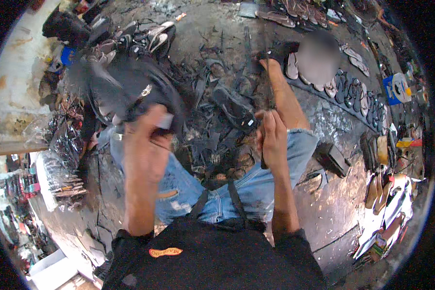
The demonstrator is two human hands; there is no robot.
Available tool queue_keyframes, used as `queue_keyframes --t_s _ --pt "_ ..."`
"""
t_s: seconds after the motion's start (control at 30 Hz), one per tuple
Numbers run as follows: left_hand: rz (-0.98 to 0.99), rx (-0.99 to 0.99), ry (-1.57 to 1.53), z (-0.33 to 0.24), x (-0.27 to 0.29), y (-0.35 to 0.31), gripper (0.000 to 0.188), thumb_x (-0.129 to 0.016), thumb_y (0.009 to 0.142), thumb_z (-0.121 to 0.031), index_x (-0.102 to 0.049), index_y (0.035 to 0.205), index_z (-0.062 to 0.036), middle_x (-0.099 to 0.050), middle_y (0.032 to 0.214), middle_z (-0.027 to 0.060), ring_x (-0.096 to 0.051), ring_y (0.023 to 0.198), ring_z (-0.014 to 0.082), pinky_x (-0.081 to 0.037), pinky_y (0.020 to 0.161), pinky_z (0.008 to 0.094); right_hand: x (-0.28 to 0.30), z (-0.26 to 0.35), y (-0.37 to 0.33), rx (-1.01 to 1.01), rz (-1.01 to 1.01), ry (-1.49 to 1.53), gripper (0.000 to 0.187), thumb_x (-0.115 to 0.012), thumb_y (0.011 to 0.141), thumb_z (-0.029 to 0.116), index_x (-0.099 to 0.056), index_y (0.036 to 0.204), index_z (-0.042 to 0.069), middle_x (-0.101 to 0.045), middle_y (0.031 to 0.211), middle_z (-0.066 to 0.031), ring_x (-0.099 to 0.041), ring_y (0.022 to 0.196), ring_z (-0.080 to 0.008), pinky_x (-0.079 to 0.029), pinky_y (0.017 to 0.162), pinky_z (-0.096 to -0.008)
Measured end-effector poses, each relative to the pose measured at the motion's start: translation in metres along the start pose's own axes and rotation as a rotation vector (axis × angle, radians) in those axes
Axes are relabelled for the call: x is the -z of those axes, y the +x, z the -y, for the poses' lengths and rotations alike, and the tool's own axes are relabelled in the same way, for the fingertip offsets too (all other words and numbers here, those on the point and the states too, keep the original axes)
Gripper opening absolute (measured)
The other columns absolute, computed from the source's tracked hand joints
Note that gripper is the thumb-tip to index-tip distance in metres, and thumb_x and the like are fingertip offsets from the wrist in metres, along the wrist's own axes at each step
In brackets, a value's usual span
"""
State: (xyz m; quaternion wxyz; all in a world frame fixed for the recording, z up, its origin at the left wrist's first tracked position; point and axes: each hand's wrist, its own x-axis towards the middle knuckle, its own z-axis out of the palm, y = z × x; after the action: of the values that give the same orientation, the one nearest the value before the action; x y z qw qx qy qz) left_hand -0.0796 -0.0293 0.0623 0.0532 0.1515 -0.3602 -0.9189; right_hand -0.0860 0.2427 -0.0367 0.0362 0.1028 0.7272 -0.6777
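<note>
Left hand: bare left hand (151,147) at 9 o'clock from the middle of the view, blurred, fingers closed around the near end of the footwear.
Held footwear: glossy black piece of footwear with a shiny metal ornament (146,90), lifted toward 10 o'clock; too smeared to tell whether it is a shoe or a sandal.
Right hand: bare right hand (273,136) at 3 o'clock, curled into a fist around a slim dark tool (263,163), whose lower end shows under the fist; its kind is unclear.
Floor shoe: black shoe with a small white label (231,104), near 12 o'clock, lying between the hands and beyond them.
Scraps: thin black cut pieces (200,92) scattered around that shoe.
Legs: faded blue denim trousers (222,205) at 6 o'clock, knees spread.
Outer ring: clear crumpled plastic bag (65,135) at 9; jumbled dark footwear (162,36) at 11; row of strapped sandals (357,96) at 2; black rectangular block (332,159) past 3.
</note>
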Motion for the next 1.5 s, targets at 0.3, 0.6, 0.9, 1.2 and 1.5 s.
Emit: queue_keyframes --t_s 0.3,0.6,0.9,1.2,1.5 --pt "-0.113 0.107 -0.132 0.057 -0.033 -0.020 0.022 -0.079 0.088 -0.015 -0.069 0.107 -0.0084 -0.073 0.104 0.0041 -0.071 0.097 0.0159 -0.062 0.083 0.0317 0.004 -0.029 -0.147 0.079 0.180 -0.301 0.046 -0.052 0.101 0.051 -0.062 0.105 0.006 -0.059 0.066 -0.0146 -0.063 0.058 -0.0310 -0.048 0.056 -0.0393" --pt "-0.128 0.267 0.174 0.075 0.012 -0.051 0.024 -0.073 0.088 -0.002 -0.066 0.111 -0.0034 -0.073 0.101 0.0075 -0.070 0.093 0.0226 -0.059 0.084 0.0397 0.014 -0.016 -0.092 0.156 0.219 -0.486 0.034 -0.059 0.098 0.039 -0.054 0.091 0.006 -0.060 0.069 -0.0224 -0.060 0.065 -0.0469 -0.044 0.056 -0.0509" --pt "0.071 0.368 0.562 0.060 0.073 -0.070 0.043 -0.078 0.079 0.003 -0.065 0.121 0.0024 -0.070 0.115 0.0083 -0.068 0.103 0.0204 -0.054 0.093 0.0355 -0.029 0.020 -0.047 0.248 0.471 -0.525 0.023 -0.055 0.101 0.029 -0.055 0.099 0.006 -0.060 0.063 -0.0216 -0.061 0.064 -0.0468 -0.047 0.059 -0.0557" --pt "-0.427 0.223 0.297 0.069 0.033 -0.094 0.028 -0.072 0.093 -0.028 -0.066 0.108 -0.0045 -0.069 0.091 0.0075 -0.068 0.081 0.0220 -0.056 0.069 0.0373 -0.054 -0.011 -0.103 0.123 0.429 -0.371 0.023 -0.056 0.100 0.029 -0.051 0.102 0.007 -0.060 0.066 -0.0240 -0.061 0.066 -0.0483 -0.044 0.057 -0.0571" --pt "-0.263 0.297 0.377 0.072 0.066 -0.109 0.031 -0.072 0.089 -0.025 -0.065 0.102 0.0018 -0.070 0.092 0.0130 -0.067 0.076 0.0261 -0.057 0.069 0.0415 -0.058 -0.005 -0.059 0.136 0.534 -0.406 0.036 -0.054 0.102 0.039 -0.068 0.113 0.007 -0.064 0.072 -0.0243 -0.064 0.070 -0.0451 -0.049 0.064 -0.0512"
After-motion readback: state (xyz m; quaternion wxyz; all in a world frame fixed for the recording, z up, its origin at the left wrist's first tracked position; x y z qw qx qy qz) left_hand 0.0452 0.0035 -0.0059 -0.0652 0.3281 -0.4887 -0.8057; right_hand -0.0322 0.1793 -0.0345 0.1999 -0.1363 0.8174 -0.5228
